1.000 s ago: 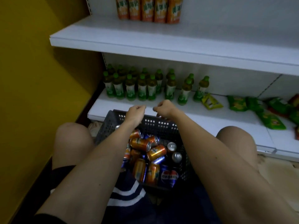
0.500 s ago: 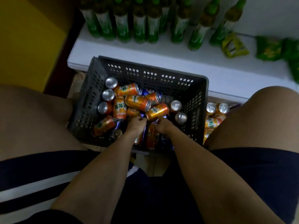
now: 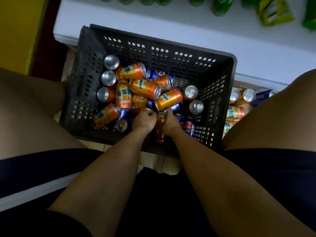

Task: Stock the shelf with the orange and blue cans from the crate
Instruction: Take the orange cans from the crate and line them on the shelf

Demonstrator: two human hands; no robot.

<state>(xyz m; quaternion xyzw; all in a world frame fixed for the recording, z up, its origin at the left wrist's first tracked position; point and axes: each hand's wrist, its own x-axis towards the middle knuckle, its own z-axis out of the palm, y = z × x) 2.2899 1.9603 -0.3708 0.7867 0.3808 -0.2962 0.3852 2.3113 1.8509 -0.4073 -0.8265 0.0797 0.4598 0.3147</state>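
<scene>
Down between the knees, both forearms reach into the dark grey perforated plastic crate (image 3: 171, 53), which sits on the floor against the white shelf board (image 3: 188, 26). At the crate's near side the left hand (image 3: 142, 120) has its fingers curled over an orange can (image 3: 145, 110) in the heap, and the right hand (image 3: 169, 121) grips a second orange can (image 3: 160, 119) that stands roughly upright, its long axis pointing towards the camera. Beyond the hands, still inside the crate, orange and blue drink cans (image 3: 145, 88) lie jumbled; most rest on their sides with their long axes slanting across the crate, while a few by the left wall and near the right wall stand with silver tops up. Right of the crate, more cans (image 3: 234, 112) lie on the floor. Past the crate, green bottles (image 3: 220, 6) and snack packets (image 3: 273, 11) sit on the shelf board. Compared with half a second ago, the hands sit at much the same spot in the heap, and the view has tipped closer over the crate.
</scene>
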